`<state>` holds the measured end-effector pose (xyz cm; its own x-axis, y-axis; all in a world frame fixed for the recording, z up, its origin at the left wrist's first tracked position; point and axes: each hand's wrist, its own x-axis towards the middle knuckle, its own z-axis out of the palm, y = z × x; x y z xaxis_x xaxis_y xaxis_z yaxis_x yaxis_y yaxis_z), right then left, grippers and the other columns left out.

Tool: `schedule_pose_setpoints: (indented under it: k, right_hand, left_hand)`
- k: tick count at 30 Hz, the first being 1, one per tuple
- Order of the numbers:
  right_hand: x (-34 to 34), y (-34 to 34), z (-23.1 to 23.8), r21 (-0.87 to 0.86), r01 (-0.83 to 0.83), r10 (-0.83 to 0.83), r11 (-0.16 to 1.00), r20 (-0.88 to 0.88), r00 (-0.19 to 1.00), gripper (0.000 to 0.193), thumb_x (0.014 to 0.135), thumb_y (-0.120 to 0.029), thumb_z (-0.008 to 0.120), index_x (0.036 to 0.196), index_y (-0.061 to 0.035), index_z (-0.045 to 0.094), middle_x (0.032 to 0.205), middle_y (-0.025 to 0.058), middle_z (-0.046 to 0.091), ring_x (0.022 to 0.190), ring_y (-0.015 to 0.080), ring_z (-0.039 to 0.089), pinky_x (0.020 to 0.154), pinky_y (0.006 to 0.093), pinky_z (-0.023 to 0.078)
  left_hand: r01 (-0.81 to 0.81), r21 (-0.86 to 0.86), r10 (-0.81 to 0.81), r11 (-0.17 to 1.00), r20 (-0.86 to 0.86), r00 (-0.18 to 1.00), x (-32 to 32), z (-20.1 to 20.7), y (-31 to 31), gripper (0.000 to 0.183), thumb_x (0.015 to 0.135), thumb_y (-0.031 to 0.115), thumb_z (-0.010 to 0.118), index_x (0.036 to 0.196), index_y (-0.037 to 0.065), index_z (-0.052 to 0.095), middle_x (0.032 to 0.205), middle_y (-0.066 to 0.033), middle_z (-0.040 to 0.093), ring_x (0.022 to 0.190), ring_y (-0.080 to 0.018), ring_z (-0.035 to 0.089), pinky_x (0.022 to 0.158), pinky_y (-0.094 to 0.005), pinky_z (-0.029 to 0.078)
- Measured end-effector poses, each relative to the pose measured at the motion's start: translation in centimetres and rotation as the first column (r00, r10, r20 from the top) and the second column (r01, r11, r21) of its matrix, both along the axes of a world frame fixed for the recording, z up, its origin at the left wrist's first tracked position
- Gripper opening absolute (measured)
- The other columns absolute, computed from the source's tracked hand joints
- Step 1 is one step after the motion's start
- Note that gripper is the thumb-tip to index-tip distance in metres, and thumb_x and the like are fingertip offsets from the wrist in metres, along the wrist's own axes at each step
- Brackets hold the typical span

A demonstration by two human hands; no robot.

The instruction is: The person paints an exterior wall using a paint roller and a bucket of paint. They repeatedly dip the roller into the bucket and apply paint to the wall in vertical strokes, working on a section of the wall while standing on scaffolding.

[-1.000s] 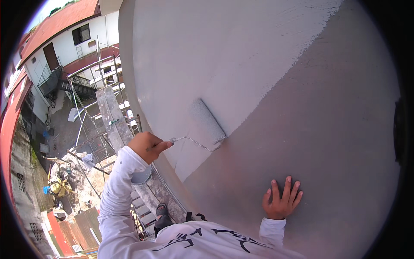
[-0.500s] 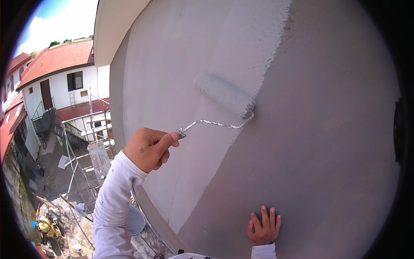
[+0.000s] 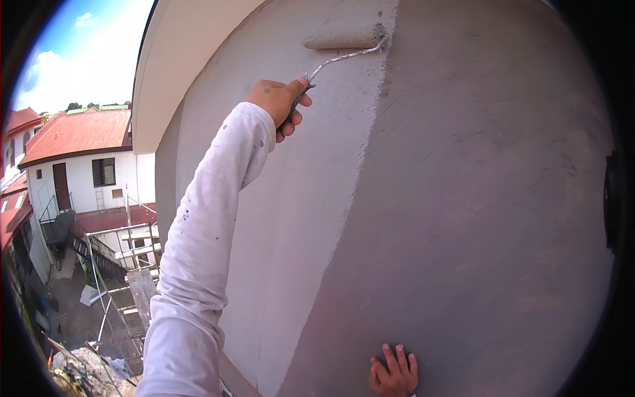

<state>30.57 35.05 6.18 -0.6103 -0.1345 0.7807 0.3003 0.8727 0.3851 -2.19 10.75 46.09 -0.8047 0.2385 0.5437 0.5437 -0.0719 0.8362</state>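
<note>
My left hand [image 3: 276, 104] is closed around the handle of a paint roller [image 3: 338, 40], arm stretched upward in a paint-spotted white sleeve. The roller's pale, paint-covered sleeve lies against the upper part of the wall [image 3: 463, 198], close to the edge between two tones. Left of that edge the wall is coated light grey; right of it the surface is darker grey. A bent, paint-crusted wire frame joins the handle to the roller's right end. Low on the dark part, my right hand [image 3: 395, 374] rests with fingers spread, holding nothing.
A curved pale overhang [image 3: 178, 59] borders the wall at upper left. Metal scaffolding [image 3: 122, 264] with planks stands lower left, well below. Beyond it are a white building [image 3: 135, 175] with a red roof [image 3: 83, 135] and a dark staircase [image 3: 99, 258].
My left hand has raised the roller up the wall, and the roller has tilted to nearly level. The view has shifted upward; the bucket at lower left is out of sight. My right hand stays on the wall.
</note>
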Motion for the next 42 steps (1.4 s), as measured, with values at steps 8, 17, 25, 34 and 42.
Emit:
schedule_pose_setpoints:
  k: [8, 17, 25, 34, 42]
  right_hand:
    - [-0.1, 0.2, -0.3, -0.024, -0.010, 0.010, 1.000, 0.009, 1.000, 0.016, 0.097, -0.028, 0.063, 0.102, -0.0200, 0.076, 0.138, 0.0035, 0.069, 0.132, 0.0282, 0.061, 0.109, 0.0506, 0.044]
    - [0.1, -0.2, 0.3, -0.021, -0.026, 0.025, 0.999, -0.004, 1.000, 0.015, 0.096, -0.027, 0.065, 0.102, -0.0186, 0.076, 0.138, 0.0043, 0.069, 0.131, 0.0285, 0.062, 0.110, 0.0502, 0.044]
    - [0.0, 0.5, -0.5, 0.004, 0.006, -0.006, 1.000, 0.022, 1.000, 0.014, 0.091, -0.027, 0.067, 0.098, -0.0205, 0.078, 0.140, 0.0044, 0.067, 0.136, 0.0292, 0.057, 0.112, 0.0513, 0.040]
    - [-0.1, 1.7, -2.0, 0.052, 0.047, -0.050, 0.998, 0.060, 0.997, 0.013, 0.082, -0.028, 0.069, 0.090, -0.0253, 0.078, 0.144, 0.0031, 0.065, 0.146, 0.0279, 0.048, 0.122, 0.0508, 0.029]
    - [-0.1, 1.0, -1.7, 0.027, 0.086, -0.087, 0.996, 0.035, 0.996, 0.011, 0.079, -0.027, 0.072, 0.089, -0.0248, 0.078, 0.142, 0.0036, 0.066, 0.144, 0.0292, 0.049, 0.118, 0.0525, 0.033]
  left_hand:
    - [-0.186, 0.007, 0.184, 0.983, -0.183, 0.966, -1.9, 10.9, 1.5, 0.045, 0.106, 0.052, 0.053, 0.103, 0.012, 0.075, 0.063, 0.0044, 0.054, 0.051, -0.0068, 0.044, 0.050, -0.0279, 0.037]
    - [-0.255, -0.033, 0.246, 0.966, -0.173, 0.954, -1.2, 7.7, 0.6, 0.048, 0.104, 0.053, 0.056, 0.104, 0.009, 0.075, 0.065, 0.0022, 0.056, 0.051, -0.0096, 0.046, 0.050, -0.0308, 0.039]
    - [-0.378, -0.046, 0.358, 0.925, -0.236, 0.903, -1.5, 7.1, 0.7, 0.049, 0.104, 0.052, 0.055, 0.103, 0.009, 0.076, 0.068, 0.0010, 0.058, 0.053, -0.0103, 0.047, 0.053, -0.0311, 0.043]
    - [-0.362, 0.010, 0.358, 0.932, -0.173, 0.917, -3.3, 4.3, -2.1, 0.050, 0.104, 0.050, 0.057, 0.101, 0.004, 0.077, 0.069, -0.0029, 0.062, 0.054, -0.0130, 0.052, 0.057, -0.0333, 0.048]
    - [-0.328, -0.096, 0.317, 0.940, -0.114, 0.942, -5.0, -2.5, -2.1, 0.051, 0.103, 0.049, 0.058, 0.095, 0.002, 0.074, 0.062, -0.0011, 0.055, 0.050, -0.0121, 0.050, 0.047, -0.0330, 0.039]
